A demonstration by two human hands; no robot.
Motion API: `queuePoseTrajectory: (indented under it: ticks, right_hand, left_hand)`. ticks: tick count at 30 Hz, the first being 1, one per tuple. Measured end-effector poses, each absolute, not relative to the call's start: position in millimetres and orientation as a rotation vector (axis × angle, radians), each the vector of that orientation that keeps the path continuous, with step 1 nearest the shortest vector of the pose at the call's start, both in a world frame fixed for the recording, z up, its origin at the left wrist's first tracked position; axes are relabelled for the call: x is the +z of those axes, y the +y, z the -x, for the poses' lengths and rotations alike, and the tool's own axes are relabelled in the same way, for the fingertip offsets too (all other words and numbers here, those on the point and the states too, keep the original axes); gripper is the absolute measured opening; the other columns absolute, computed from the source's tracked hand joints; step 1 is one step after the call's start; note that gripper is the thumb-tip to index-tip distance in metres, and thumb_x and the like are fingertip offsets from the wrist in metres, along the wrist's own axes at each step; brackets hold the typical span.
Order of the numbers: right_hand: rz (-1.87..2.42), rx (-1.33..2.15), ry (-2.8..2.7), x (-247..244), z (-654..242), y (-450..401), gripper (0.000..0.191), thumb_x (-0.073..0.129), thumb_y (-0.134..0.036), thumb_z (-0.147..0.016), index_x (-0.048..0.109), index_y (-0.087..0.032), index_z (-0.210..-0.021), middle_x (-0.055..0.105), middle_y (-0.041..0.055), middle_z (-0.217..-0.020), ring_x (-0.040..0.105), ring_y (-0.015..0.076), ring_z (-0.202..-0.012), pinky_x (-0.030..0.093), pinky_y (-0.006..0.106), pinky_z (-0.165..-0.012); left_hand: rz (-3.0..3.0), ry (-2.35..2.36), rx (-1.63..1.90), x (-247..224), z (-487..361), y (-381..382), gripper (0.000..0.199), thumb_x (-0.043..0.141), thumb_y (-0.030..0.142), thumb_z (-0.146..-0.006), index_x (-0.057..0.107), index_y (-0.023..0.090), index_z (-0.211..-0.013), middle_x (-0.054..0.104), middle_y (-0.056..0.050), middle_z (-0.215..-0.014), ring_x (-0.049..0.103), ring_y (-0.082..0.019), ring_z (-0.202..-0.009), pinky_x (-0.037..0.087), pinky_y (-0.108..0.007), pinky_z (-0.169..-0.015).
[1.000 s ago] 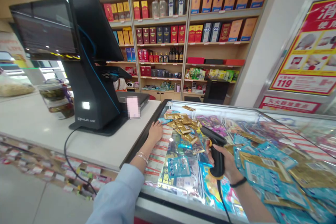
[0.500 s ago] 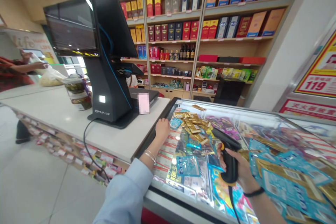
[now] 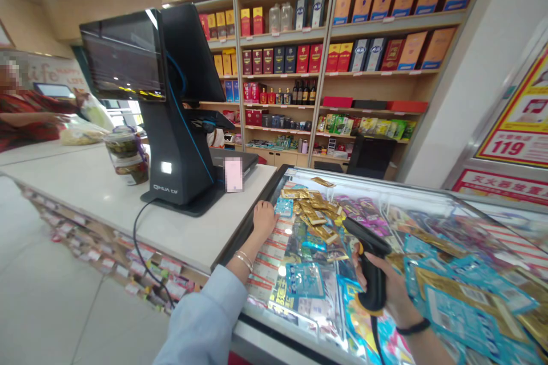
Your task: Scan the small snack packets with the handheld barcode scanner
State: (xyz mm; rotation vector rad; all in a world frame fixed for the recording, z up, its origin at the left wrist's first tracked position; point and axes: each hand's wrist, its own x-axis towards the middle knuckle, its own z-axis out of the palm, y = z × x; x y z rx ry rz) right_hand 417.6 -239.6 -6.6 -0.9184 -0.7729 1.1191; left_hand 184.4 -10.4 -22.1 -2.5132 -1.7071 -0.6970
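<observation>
My right hand (image 3: 381, 279) is wrapped round a black handheld scanner (image 3: 371, 262), its head pointing up and left over the glass case. My left hand (image 3: 264, 221), with bangles at the wrist, rests at the case's left edge, its fingers curled beside a small blue packet (image 3: 284, 207); whether it grips the packet is hard to tell. Gold packets (image 3: 314, 208) lie in a pile between the hands. Nearer me a larger blue packet (image 3: 305, 280) lies flat on the glass. More blue and gold packets (image 3: 464, 308) are heaped right of the scanner.
A black register (image 3: 182, 154) stands on the white counter (image 3: 103, 205), its cable hanging over the front edge. Stacked jars (image 3: 127, 159) are beside it. A person in red (image 3: 25, 117) handles bags at the far left. Shelves of boxes (image 3: 278, 60) line the back.
The camera view has shifted slightly, so the shelves and register sit lower. The person at far left shows more fully, with a bag lifted. My hands keep nearly the same places.
</observation>
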Motion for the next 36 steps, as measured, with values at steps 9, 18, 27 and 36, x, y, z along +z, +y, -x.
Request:
queuePoseTrajectory:
  ticks: [9, 18, 27, 36]
  right_hand:
    - [0.9, 1.148, -0.757, -5.2, -416.4, -240.2, 0.038, 0.083, -0.046, -0.066, 0.069, -0.017, -0.087, 0.065, 0.0022, -0.063, 0.049, 0.0095, -0.035, 0.042, 0.021, -0.033]
    - [0.923, 1.227, -0.78, -18.5, -414.5, -236.6, 0.04, 0.082, -0.047, -0.068, 0.07, -0.016, -0.089, 0.066, 0.0051, -0.064, 0.049, 0.0109, -0.034, 0.043, 0.023, -0.033]
    - [0.94, 1.269, -0.762, -23.0, -426.8, -246.6, 0.037, 0.077, -0.044, -0.074, 0.069, -0.021, -0.102, 0.065, 0.0053, -0.07, 0.051, 0.0125, -0.037, 0.048, 0.027, -0.038]
    - [0.964, 1.259, -0.72, -20.5, -425.8, -252.0, 0.034, 0.076, -0.045, -0.075, 0.068, -0.021, -0.098, 0.064, 0.0044, -0.068, 0.05, 0.0123, -0.037, 0.046, 0.027, -0.039]
  left_hand:
    - [2.561, -1.709, -0.702, -22.2, -179.1, -10.6, 0.029, 0.04, 0.008, -0.092, 0.065, 0.013, -0.105, 0.064, -0.014, -0.118, 0.052, -0.024, -0.117, 0.038, -0.036, -0.1]
    - [2.494, -1.717, -0.735, -26.1, -185.6, -7.1, 0.031, 0.04, 0.019, -0.095, 0.068, 0.012, -0.107, 0.066, -0.016, -0.118, 0.05, -0.029, -0.12, 0.038, -0.041, -0.102]
    - [2.544, -1.734, -0.733, -30.5, -184.3, -6.3, 0.032, 0.044, 0.005, -0.084, 0.069, 0.014, -0.101, 0.066, -0.014, -0.118, 0.049, -0.028, -0.123, 0.036, -0.041, -0.106]
    - [2.512, -1.79, -0.722, -28.3, -194.4, 4.7, 0.016, 0.061, 0.03, -0.087, 0.068, 0.016, -0.088, 0.065, -0.015, -0.119, 0.045, -0.033, -0.124, 0.029, -0.046, -0.11]
